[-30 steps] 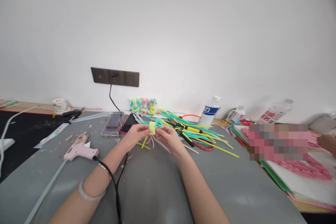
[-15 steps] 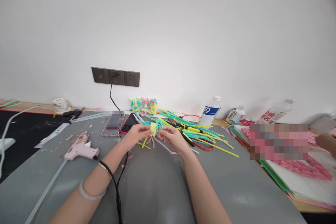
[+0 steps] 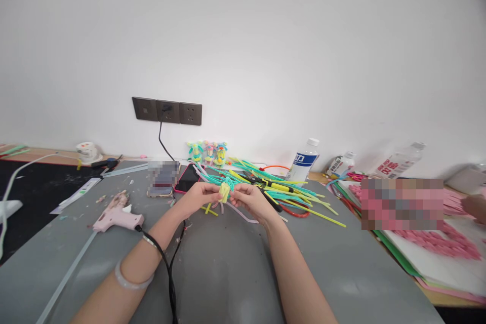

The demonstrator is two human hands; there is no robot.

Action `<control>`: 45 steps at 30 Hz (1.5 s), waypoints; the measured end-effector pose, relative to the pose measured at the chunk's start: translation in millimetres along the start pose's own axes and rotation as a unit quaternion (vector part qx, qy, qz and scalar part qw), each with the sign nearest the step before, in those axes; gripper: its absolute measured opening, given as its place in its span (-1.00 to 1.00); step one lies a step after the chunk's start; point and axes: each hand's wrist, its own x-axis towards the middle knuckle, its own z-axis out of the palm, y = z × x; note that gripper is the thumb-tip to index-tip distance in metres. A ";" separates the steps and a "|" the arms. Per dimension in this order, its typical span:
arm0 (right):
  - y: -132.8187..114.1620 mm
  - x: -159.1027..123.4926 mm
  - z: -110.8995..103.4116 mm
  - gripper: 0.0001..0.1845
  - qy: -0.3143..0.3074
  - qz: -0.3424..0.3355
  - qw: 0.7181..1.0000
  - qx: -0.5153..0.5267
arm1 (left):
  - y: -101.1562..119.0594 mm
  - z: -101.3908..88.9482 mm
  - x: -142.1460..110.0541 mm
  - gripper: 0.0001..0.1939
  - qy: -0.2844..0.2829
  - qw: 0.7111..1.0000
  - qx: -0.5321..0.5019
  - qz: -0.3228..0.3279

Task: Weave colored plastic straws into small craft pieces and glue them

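Note:
Between my two hands is a small bundle of bent pipe cleaners [image 3: 225, 192], pale yellow in front with turquoise loops behind. My left hand [image 3: 203, 196] pinches its left side with thumb and finger. On the right side, the fingertips of my right hand [image 3: 246, 200] are closed on it. Behind the hands lies a loose heap of pipe cleaners [image 3: 304, 196] in turquoise, yellow and lilac. Pliers [image 3: 271, 185] with yellow and black handles rest on that heap. Three small pipe-cleaner figures [image 3: 208, 153] stand against the wall.
A pink glue gun [image 3: 118, 217] with a long glue stick lies at left, its black cable running under my left forearm. Two phones [image 3: 163, 179] lie behind. A white bottle [image 3: 304, 159] stands near the wall. At right, another person's hand [image 3: 474, 208] is beside pink braided material [image 3: 436, 243].
The bundle has turned and dropped slightly, so more yellow faces me and less turquoise loop shows. Both hands still hold it. The other person's hand has shifted a little.

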 end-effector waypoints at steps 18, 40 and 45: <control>-4.2 -5.3 -2.0 -0.61 -0.008 0.053 0.997 -0.046 | 0.0 -0.8 0.5 -0.76 -0.021 1.000 0.021 -0.003; -6.0 0.1 -7.1 -0.58 0.104 -0.087 0.991 -0.003 | -10.8 -8.4 5.4 -0.67 0.053 0.998 0.029 -0.010; -6.7 2.2 -10.7 -0.52 0.108 -0.083 0.989 0.059 | -15.1 -12.8 8.0 -0.63 0.095 0.993 0.062 0.016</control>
